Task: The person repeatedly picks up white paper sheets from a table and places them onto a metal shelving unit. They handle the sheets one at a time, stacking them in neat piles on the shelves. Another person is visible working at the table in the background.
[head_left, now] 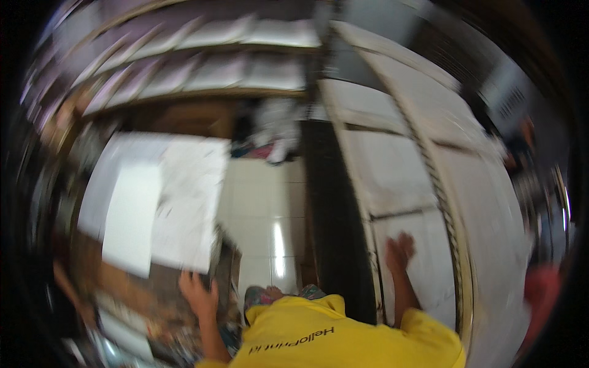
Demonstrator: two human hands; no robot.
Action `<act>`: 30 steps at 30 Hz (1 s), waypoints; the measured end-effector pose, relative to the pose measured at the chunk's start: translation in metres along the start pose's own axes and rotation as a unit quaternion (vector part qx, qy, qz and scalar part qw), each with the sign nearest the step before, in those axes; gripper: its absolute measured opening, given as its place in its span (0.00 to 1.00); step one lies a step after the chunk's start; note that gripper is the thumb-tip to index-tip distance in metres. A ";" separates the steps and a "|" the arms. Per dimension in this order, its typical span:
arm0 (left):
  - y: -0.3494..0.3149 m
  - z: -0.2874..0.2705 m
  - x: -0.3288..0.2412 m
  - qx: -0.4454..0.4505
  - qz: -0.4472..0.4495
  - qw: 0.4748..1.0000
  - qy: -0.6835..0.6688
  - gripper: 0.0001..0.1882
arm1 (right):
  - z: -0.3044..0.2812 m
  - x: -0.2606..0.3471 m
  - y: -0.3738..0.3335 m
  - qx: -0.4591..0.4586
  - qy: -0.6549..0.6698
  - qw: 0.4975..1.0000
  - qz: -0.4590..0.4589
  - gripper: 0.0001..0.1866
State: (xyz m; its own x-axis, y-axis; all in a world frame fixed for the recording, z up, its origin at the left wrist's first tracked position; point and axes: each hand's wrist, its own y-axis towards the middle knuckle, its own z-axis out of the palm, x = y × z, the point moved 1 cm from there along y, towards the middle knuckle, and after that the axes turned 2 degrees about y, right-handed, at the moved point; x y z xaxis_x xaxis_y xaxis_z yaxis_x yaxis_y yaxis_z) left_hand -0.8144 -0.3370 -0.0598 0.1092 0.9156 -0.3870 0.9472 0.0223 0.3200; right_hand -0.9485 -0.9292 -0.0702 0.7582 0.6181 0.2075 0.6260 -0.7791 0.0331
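Observation:
My left hand (199, 293) is at the near edge of a large white sheet (189, 202), fingers apart. Whether the fingertips touch the sheet is not clear. A narrower, brighter white sheet (130, 218) lies beside it, and both rest on a worn wooden table (116, 277). On the other side, my right hand (399, 250) is over a white rectangular panel (423, 276) in a long row of panels. Its fingers look loosely spread and nothing shows in them. Motion blur softens both hands.
Racks with slanted white panels (270, 72) stand at the far left. A dark strip (336, 208) borders the right-hand row of panels. Between them runs a tiled floor (270, 202), with a cloth-like heap (273, 132) at its far end. Another person's arm (70, 291) shows at the left.

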 end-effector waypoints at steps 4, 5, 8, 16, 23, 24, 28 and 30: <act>-0.009 0.017 0.012 0.022 0.006 0.998 0.063 0.31 | -0.028 0.035 -0.001 0.003 -0.010 0.999 0.039 0.42; -0.006 0.015 0.005 0.038 -0.001 0.996 0.082 0.29 | -0.039 0.035 -0.008 0.007 -0.001 0.998 0.057 0.42; 0.005 0.005 -0.006 -0.030 0.068 0.996 -0.042 0.26 | -0.048 0.025 -0.018 0.008 0.023 0.997 0.066 0.42; 0.005 0.034 -0.002 0.097 -0.261 0.748 -0.603 0.23 | -0.045 0.021 -0.022 0.003 0.006 0.998 0.060 0.42; 0.018 0.026 0.028 -0.016 -0.399 0.502 -0.767 0.22 | -0.056 0.027 -0.024 0.023 0.048 0.997 0.058 0.42; 0.021 0.027 0.032 -0.024 -0.411 0.470 -0.781 0.22 | -0.056 0.026 -0.022 0.023 0.056 0.996 0.061 0.42; 0.023 0.038 0.042 0.011 -0.392 0.527 -0.754 0.21 | -0.057 0.030 -0.015 0.028 0.060 0.996 0.067 0.42; 0.021 0.038 0.046 0.002 -0.384 0.563 -0.732 0.19 | -0.051 0.033 -0.011 0.019 0.050 0.996 0.068 0.41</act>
State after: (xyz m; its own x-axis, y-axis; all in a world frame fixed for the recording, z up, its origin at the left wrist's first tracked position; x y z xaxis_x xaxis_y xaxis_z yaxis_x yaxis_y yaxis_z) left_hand -0.7780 -0.3097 -0.1037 -0.2044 -0.6757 -0.7083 0.8851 0.1815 -0.4285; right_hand -0.9399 -0.9055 -0.0135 0.8158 0.4917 0.3045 0.5265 -0.8492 -0.0395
